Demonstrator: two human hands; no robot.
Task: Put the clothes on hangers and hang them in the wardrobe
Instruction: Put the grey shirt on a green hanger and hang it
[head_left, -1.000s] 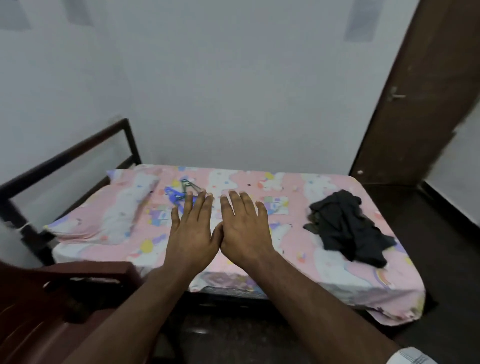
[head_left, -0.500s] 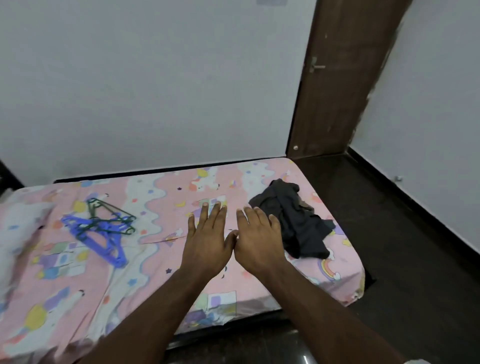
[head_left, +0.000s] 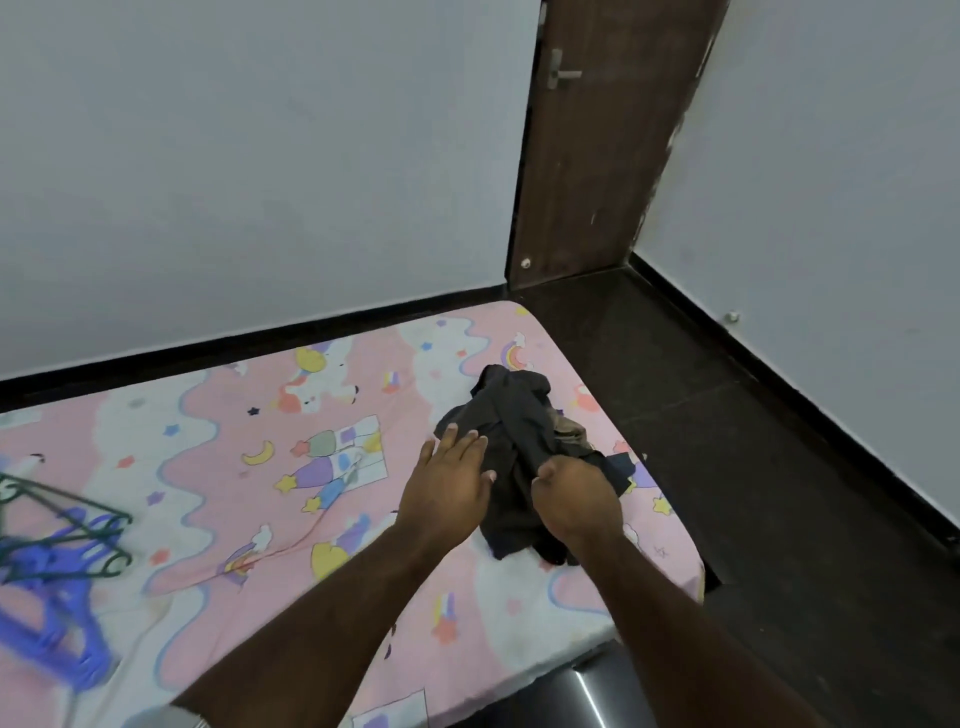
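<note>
— Both hands have come off the sheet and over to the clothes (head_left: 514, 431) since a moment ago, when they were lying flat side by side. What are they doing there?

— I am pinching a dark fold with my right hand (head_left: 574, 496), fingers curled tight on the cloth. My left hand (head_left: 449, 483) is reaching in beside it, fingers straight and slightly spread, tips lying at the pile's left edge.

— Where is the pile sitting?

— It is lying crumpled on the bed (head_left: 260, 467), near the far right corner, close to the door (head_left: 597, 156).

— And the hangers?

— The hangers (head_left: 57, 561) are lying well apart from the clothes, at the left edge of view, blue ones tangled with dark green ones. They are blurring, so I cannot tell how many.
</note>
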